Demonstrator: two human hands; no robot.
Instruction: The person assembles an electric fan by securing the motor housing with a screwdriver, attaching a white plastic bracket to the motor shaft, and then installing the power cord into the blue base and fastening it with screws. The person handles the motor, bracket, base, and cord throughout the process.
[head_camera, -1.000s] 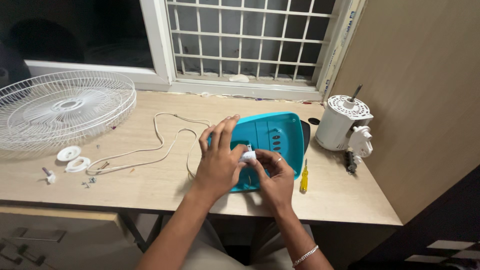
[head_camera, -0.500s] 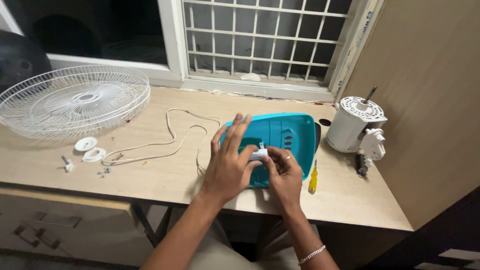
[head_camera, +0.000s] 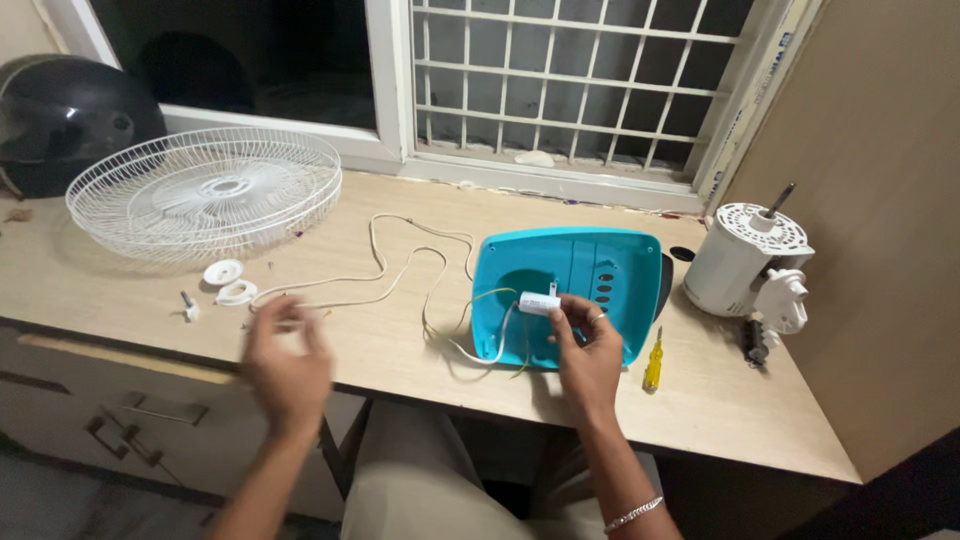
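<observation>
Right hand (head_camera: 590, 350) over the near edge of the teal housing (head_camera: 570, 290), thumb and fingers pinched on a small white capacitor (head_camera: 539, 303) held just above the housing's hollow. Thin wires (head_camera: 490, 335) trailing from the capacitor down to the left, over the housing's near left corner and onto the desk (head_camera: 400, 340). Left hand (head_camera: 288, 365) out at the desk's near edge, well left of the housing, fingers spread apart and holding nothing; blurred, so hard to tell whether touching the wood. Nearest to it, just beyond the fingertips, the end of the white cord (head_camera: 390, 275), looping away across the desk toward the housing. Far left of that, two white rings (head_camera: 228, 282) and a small white knob (head_camera: 188, 309), with a few specks beside them, probably screws. Farther back on the left, a white wire guard (head_camera: 205, 190) lying flat, and behind it a black helmet (head_camera: 70, 115) at the window corner. Right of the housing, a yellow screwdriver (head_camera: 653, 362) lying near the desk edge. Farther right, a white motor (head_camera: 745, 255) standing upright against the wooden panel, shaft pointing up. Barred window (head_camera: 560, 80) along the far side.
</observation>
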